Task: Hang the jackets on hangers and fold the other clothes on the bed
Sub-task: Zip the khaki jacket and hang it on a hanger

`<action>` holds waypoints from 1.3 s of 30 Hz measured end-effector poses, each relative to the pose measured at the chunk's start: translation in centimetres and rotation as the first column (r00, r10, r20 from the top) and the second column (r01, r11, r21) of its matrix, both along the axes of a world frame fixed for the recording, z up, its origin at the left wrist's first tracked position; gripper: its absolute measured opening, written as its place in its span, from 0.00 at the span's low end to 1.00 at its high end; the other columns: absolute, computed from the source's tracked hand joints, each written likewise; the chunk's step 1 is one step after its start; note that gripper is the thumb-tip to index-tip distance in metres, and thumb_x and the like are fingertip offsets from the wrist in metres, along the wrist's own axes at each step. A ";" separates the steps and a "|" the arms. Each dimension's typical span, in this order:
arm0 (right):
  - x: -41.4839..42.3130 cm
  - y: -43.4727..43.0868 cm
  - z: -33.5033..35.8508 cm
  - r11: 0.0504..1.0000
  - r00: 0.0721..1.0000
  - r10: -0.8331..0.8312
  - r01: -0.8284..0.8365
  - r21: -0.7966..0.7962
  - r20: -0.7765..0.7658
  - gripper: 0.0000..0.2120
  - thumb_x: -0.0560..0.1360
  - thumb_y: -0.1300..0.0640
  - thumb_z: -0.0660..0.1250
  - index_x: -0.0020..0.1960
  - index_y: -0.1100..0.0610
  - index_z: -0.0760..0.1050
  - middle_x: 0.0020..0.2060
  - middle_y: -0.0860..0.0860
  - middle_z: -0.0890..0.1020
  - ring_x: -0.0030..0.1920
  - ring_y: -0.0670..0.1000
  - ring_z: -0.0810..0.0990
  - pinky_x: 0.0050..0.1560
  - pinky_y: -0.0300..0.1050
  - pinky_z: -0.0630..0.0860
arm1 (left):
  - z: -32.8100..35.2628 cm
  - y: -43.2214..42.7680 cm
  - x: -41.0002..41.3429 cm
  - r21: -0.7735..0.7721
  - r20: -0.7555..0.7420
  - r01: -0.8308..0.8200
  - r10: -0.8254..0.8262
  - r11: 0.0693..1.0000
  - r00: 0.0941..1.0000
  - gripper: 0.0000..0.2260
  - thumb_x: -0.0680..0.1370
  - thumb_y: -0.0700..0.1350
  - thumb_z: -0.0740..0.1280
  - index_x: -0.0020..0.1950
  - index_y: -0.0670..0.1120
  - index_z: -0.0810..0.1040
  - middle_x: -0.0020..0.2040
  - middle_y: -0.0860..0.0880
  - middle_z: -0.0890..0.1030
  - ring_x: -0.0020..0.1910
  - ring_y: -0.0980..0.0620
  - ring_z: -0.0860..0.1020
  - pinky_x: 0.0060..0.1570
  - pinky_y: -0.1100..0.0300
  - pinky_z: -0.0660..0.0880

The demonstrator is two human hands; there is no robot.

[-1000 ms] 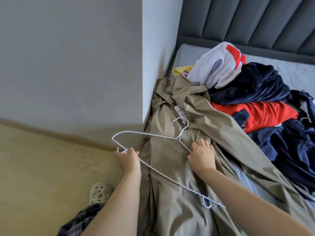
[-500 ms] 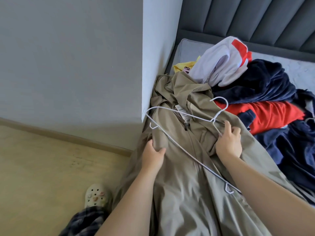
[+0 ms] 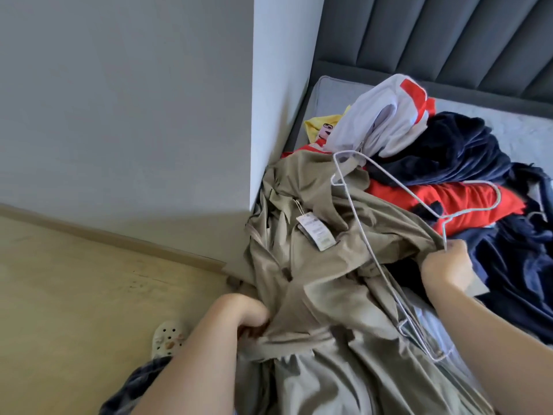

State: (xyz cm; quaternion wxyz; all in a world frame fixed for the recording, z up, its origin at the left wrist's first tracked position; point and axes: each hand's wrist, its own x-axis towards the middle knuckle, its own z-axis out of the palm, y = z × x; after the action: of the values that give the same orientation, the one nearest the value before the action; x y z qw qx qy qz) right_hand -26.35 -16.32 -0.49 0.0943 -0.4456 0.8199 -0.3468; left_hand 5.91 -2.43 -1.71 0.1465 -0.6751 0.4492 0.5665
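The step in hand is getting a jacket onto its hanger. The khaki jacket (image 3: 329, 295) lies crumpled at the bed's (image 3: 508, 130) near corner. The left hand (image 3: 254, 322) grips bunched cloth at the jacket's left edge. The right hand (image 3: 446, 265), at the jacket's right edge, is curled round the neck of a white wire hanger (image 3: 442, 223) that lies across the jacket. Next, I judge, a hanger arm must slip inside one shoulder of the jacket.

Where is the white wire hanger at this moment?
Head view, right of centre: the hanger lies across the khaki jacket, gripped by the right hand, its far end by the white garment.
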 end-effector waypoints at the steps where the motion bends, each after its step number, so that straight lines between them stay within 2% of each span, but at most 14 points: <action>1: 0.2 0.0 0.2 1.000 1.000 0.010 -0.010 -0.030 0.005 0.09 0.74 0.63 0.58 0.53 0.57 0.71 0.48 0.64 0.79 0.51 0.65 0.77 0.53 0.55 0.71 | -0.1 -0.1 0.1 -0.056 0.095 0.067 -0.061 0.996 0.994 0.11 0.77 0.40 0.55 0.38 0.43 0.73 0.38 0.43 0.76 0.29 0.48 0.72 0.33 0.60 0.69; 3: 0.9 0.0 0.8 0.994 0.999 0.044 -0.043 -0.099 0.000 0.09 0.75 0.61 0.55 0.52 0.55 0.71 0.47 0.65 0.79 0.49 0.65 0.77 0.51 0.55 0.71 | -0.6 -1.0 0.2 -0.257 0.286 0.014 0.062 0.966 0.956 0.11 0.78 0.43 0.58 0.52 0.42 0.78 0.54 0.42 0.79 0.47 0.45 0.78 0.48 0.56 0.73; 5: 2.0 -0.1 1.5 0.981 0.995 0.102 -0.103 -0.167 -0.012 0.09 0.76 0.61 0.56 0.53 0.55 0.72 0.47 0.65 0.79 0.48 0.66 0.76 0.49 0.55 0.70 | -0.1 -1.8 0.2 -0.557 0.327 -0.188 0.422 0.809 0.846 0.13 0.77 0.44 0.60 0.59 0.45 0.77 0.59 0.44 0.78 0.57 0.43 0.77 0.51 0.55 0.72; 7: 3.2 -0.2 2.0 0.958 0.984 0.177 -0.179 -0.225 -0.030 0.09 0.76 0.61 0.56 0.53 0.56 0.73 0.45 0.65 0.80 0.46 0.66 0.77 0.46 0.53 0.69 | 0.5 -2.6 -0.1 -0.807 0.131 -0.246 0.568 0.537 0.812 0.14 0.77 0.42 0.59 0.62 0.47 0.74 0.60 0.45 0.76 0.57 0.43 0.76 0.49 0.54 0.71; 9: 4.2 -0.5 2.3 0.936 0.967 0.248 -0.255 -0.244 -0.056 0.07 0.76 0.62 0.57 0.51 0.57 0.73 0.42 0.63 0.79 0.43 0.64 0.76 0.43 0.50 0.66 | 0.5 -3.2 -0.4 -0.874 -0.107 -0.319 0.495 0.367 0.862 0.19 0.78 0.39 0.58 0.69 0.50 0.70 0.65 0.47 0.71 0.58 0.47 0.74 0.52 0.57 0.69; 12: 5.1 -1.0 2.4 0.927 0.935 0.342 -0.352 -0.131 -0.092 0.04 0.75 0.60 0.59 0.45 0.56 0.72 0.35 0.54 0.75 0.38 0.58 0.71 0.40 0.47 0.64 | -0.5 -4.8 -0.5 -0.710 -0.412 -0.599 0.472 0.370 0.779 0.18 0.79 0.38 0.59 0.67 0.49 0.75 0.72 0.46 0.64 0.59 0.43 0.74 0.49 0.61 0.71; 16: 5.4 -1.0 2.0 0.927 0.926 0.369 -0.373 -0.043 -0.083 0.11 0.75 0.51 0.64 0.35 0.54 0.71 0.29 0.48 0.75 0.36 0.56 0.73 0.37 0.45 0.65 | -1.5 -7.0 0.2 -0.351 -0.642 -0.901 0.634 0.256 0.430 0.19 0.78 0.36 0.59 0.66 0.48 0.76 0.71 0.43 0.69 0.56 0.45 0.77 0.52 0.62 0.74; 22: 6.3 0.0 2.1 0.900 0.897 0.437 -0.436 0.023 -0.069 0.17 0.72 0.44 0.68 0.33 0.56 0.74 0.27 0.50 0.77 0.34 0.52 0.76 0.34 0.45 0.67 | -1.3 -7.2 2.1 0.071 -0.672 -0.997 0.738 -0.016 -0.060 0.03 0.78 0.39 0.64 0.50 0.44 0.77 0.43 0.47 0.78 0.39 0.53 0.76 0.39 0.59 0.71; 26: 6.8 1.2 2.4 0.859 0.855 0.508 -0.512 -0.018 -0.109 0.16 0.77 0.50 0.65 0.33 0.58 0.74 0.27 0.52 0.76 0.34 0.54 0.75 0.34 0.46 0.68 | 1.0 -7.1 2.9 -0.031 -0.773 -0.976 0.624 -0.215 -0.113 0.15 0.73 0.39 0.71 0.27 0.49 0.80 0.27 0.52 0.79 0.31 0.55 0.76 0.32 0.66 0.73; 29: 6.6 1.6 3.1 0.852 0.856 0.508 -0.515 -0.093 -0.094 0.15 0.77 0.54 0.64 0.33 0.57 0.75 0.26 0.50 0.75 0.32 0.54 0.73 0.33 0.47 0.66 | 2.8 -6.2 2.9 -0.030 -0.839 -0.958 0.528 -0.285 -0.130 0.09 0.73 0.40 0.72 0.33 0.47 0.81 0.31 0.53 0.81 0.35 0.57 0.79 0.36 0.68 0.75; 32: 5.9 1.8 4.2 0.820 0.825 0.559 -0.565 -0.088 -0.087 0.15 0.77 0.55 0.64 0.33 0.57 0.74 0.24 0.50 0.73 0.31 0.55 0.73 0.34 0.49 0.69 | 4.1 -5.4 3.4 0.049 -0.870 -0.946 0.451 -0.320 -0.198 0.02 0.74 0.39 0.71 0.42 0.46 0.82 0.42 0.49 0.82 0.44 0.54 0.80 0.47 0.62 0.76; 34: 5.6 2.2 4.6 0.794 0.790 0.597 -0.607 -0.041 -0.142 0.14 0.77 0.56 0.64 0.35 0.60 0.76 0.27 0.54 0.76 0.34 0.58 0.75 0.37 0.52 0.72 | 5.0 -4.9 3.3 0.145 -0.896 -0.944 0.366 -0.298 -0.253 0.04 0.75 0.36 0.69 0.48 0.41 0.82 0.42 0.49 0.83 0.43 0.56 0.81 0.42 0.67 0.76; 36: 5.9 2.6 4.9 0.783 0.771 0.610 -0.622 -0.007 -0.186 0.14 0.77 0.56 0.63 0.36 0.62 0.77 0.29 0.56 0.78 0.36 0.58 0.76 0.37 0.51 0.73 | 6.4 -4.2 2.0 0.188 -0.926 -0.970 0.302 -0.155 -0.227 0.05 0.73 0.34 0.69 0.48 0.38 0.81 0.39 0.48 0.84 0.41 0.56 0.82 0.38 0.69 0.76; 39: 7.5 3.3 5.3 0.790 0.780 0.604 -0.613 -0.003 -0.164 0.16 0.77 0.55 0.63 0.32 0.60 0.72 0.24 0.52 0.73 0.31 0.55 0.72 0.31 0.47 0.64 | 7.4 -2.6 -1.6 0.039 -0.961 -0.976 0.275 0.213 0.021 0.06 0.65 0.40 0.70 0.39 0.41 0.85 0.40 0.46 0.84 0.40 0.53 0.82 0.40 0.66 0.76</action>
State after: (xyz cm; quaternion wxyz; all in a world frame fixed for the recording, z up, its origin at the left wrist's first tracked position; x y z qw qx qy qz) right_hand -18.87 -13.05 4.86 0.1251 -0.7141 0.6270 -0.2852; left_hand 4.36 -5.02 5.67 -0.6609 -0.4252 0.2093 0.5819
